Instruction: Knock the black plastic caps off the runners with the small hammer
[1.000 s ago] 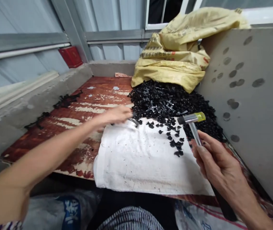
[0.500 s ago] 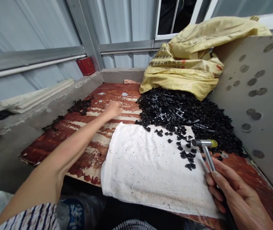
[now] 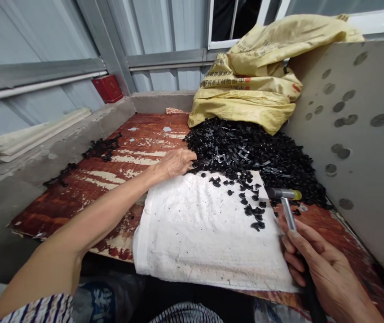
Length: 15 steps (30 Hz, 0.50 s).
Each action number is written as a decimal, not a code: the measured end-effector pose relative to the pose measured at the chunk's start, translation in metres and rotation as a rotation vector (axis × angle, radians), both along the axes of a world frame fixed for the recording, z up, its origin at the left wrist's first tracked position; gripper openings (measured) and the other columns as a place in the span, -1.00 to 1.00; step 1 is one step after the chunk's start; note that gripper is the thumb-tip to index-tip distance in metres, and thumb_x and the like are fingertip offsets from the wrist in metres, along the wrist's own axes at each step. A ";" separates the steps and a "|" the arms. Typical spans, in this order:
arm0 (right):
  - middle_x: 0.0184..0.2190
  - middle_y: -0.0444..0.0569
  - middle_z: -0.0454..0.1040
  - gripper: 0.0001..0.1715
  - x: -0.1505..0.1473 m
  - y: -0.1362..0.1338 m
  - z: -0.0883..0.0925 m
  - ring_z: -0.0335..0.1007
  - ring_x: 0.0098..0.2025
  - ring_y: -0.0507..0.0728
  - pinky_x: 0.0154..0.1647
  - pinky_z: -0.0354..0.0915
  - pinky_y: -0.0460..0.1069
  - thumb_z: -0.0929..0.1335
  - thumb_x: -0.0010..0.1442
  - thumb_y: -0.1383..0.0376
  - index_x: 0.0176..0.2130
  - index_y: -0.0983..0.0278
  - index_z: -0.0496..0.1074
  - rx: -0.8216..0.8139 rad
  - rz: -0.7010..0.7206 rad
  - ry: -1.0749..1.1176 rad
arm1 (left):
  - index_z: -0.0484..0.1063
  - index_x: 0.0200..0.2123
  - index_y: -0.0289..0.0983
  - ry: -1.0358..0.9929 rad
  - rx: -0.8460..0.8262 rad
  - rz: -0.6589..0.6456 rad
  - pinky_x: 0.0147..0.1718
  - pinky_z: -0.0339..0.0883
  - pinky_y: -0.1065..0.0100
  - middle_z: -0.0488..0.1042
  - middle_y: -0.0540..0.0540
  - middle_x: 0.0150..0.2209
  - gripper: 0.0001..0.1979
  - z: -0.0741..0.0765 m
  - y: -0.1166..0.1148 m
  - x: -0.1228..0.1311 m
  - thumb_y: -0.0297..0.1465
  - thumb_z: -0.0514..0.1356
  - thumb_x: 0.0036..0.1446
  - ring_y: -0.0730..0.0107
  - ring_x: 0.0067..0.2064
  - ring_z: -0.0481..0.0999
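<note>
Two hands work around the white cloth, which lies on the front part of the bench.

At the near right corner of the cloth, the right hand is wrapped around the handle of a hammer, with the index finger laid along the shaft. The long axis of the hammer runs from this hand away from the person, leaning a little to the left. Its head sits across the shaft, just off the right edge of the cloth. The yellow face points right and the metal end points left, toward the cloth.

On the far right part of the cloth lie some loose black pieces, apart from each other.

At the far left corner of the cloth, the left hand touches the edge of the pile of black parts. Its fingers are bent and close together; I cannot tell if they pinch a piece.

In my judgement, the picking goes well when the fingers take one piece from the loose rim of the pile, not from the tangled middle, and the hammer is kept low and quiet.

Beyond the cloth, behind the pile, a yellow sack lies open.
</note>
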State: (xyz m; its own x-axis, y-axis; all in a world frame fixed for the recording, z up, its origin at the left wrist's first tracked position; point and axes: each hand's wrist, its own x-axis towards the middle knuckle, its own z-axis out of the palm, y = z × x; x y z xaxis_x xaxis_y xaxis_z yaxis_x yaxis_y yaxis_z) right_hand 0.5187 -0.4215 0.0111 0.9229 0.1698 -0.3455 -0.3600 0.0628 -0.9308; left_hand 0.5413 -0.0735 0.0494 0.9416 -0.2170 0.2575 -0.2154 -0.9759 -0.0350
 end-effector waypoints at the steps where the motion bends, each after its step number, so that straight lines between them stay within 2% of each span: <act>1: -0.65 -0.30 0.20 -0.24 -0.001 0.001 0.002 -0.02 -0.71 -0.10 -0.87 0.01 -0.22 0.59 -0.35 -0.05 -0.20 0.21 0.41 0.006 0.004 0.009 | 0.47 -0.29 -0.28 -0.066 0.054 0.002 -0.34 0.24 0.32 0.47 -0.11 -0.36 -0.78 0.001 -0.003 -0.004 -0.55 0.02 0.17 0.30 -0.29 0.43; 4: -0.66 -0.29 0.22 -0.35 -0.004 0.006 0.009 -0.03 -0.71 -0.11 -0.88 0.03 -0.21 0.59 -0.33 -0.06 -0.35 0.23 0.38 0.029 0.060 0.027 | 0.45 -0.35 -0.31 -0.337 0.206 -0.085 -0.41 0.20 0.35 0.44 -0.10 -0.43 -0.77 -0.002 -0.024 -0.020 -0.56 0.01 0.20 0.36 -0.38 0.38; 6: -0.62 -0.24 0.31 -0.39 -0.007 0.014 0.013 -0.02 -0.71 -0.12 -0.87 0.03 -0.21 0.57 -0.27 -0.07 -0.40 0.23 0.34 0.053 0.117 0.015 | 0.44 -0.30 -0.32 -0.541 0.226 -0.254 -0.44 0.17 0.35 0.45 -0.08 -0.44 -0.80 -0.006 -0.047 -0.032 -0.56 0.02 0.22 0.39 -0.41 0.37; 8: -0.55 -0.20 0.39 -0.41 -0.010 0.024 0.016 -0.01 -0.71 -0.13 -0.85 0.05 -0.22 0.54 -0.19 -0.09 -0.40 0.24 0.31 0.093 0.168 -0.010 | 0.43 -0.25 -0.34 -0.654 0.219 -0.429 -0.45 0.18 0.34 0.47 -0.09 -0.42 -0.84 -0.010 -0.072 -0.043 -0.56 0.05 0.22 0.40 -0.41 0.38; 11: -0.54 -0.22 0.40 -0.43 -0.013 0.038 0.018 0.02 -0.70 -0.13 -0.83 0.07 -0.22 0.52 -0.11 -0.08 -0.36 0.23 0.28 0.159 0.230 -0.048 | 0.42 -0.23 -0.36 -0.700 0.177 -0.546 -0.47 0.20 0.33 0.49 -0.11 -0.41 -0.85 -0.017 -0.101 -0.057 -0.54 0.05 0.22 0.40 -0.42 0.40; 13: -0.57 -0.24 0.38 -0.45 -0.014 0.042 0.018 -0.01 -0.71 -0.13 -0.83 0.06 -0.21 0.51 -0.08 -0.05 -0.34 0.21 0.26 0.178 0.262 -0.058 | 0.40 -0.22 -0.36 -0.687 0.121 -0.557 -0.49 0.23 0.33 0.50 -0.11 -0.42 -0.84 -0.021 -0.113 -0.065 -0.56 0.04 0.21 0.38 -0.43 0.42; 15: -0.61 -0.28 0.34 -0.47 -0.015 0.040 0.017 -0.04 -0.72 -0.12 -0.83 0.03 -0.20 0.50 -0.05 -0.03 -0.31 0.19 0.24 0.161 0.261 -0.095 | 0.38 -0.19 -0.36 -0.600 -0.018 -0.530 -0.47 0.28 0.33 0.51 -0.11 -0.41 -0.83 -0.022 -0.121 -0.073 -0.58 0.04 0.19 0.37 -0.41 0.44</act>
State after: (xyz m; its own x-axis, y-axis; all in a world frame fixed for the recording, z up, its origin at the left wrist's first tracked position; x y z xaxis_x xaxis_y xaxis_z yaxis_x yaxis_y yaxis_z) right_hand 0.5041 -0.3818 0.0283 0.8675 0.4511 -0.2095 -0.2958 0.1292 -0.9465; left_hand 0.4684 -0.1943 0.0272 0.4140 -0.5874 0.6953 -0.5996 -0.7507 -0.2772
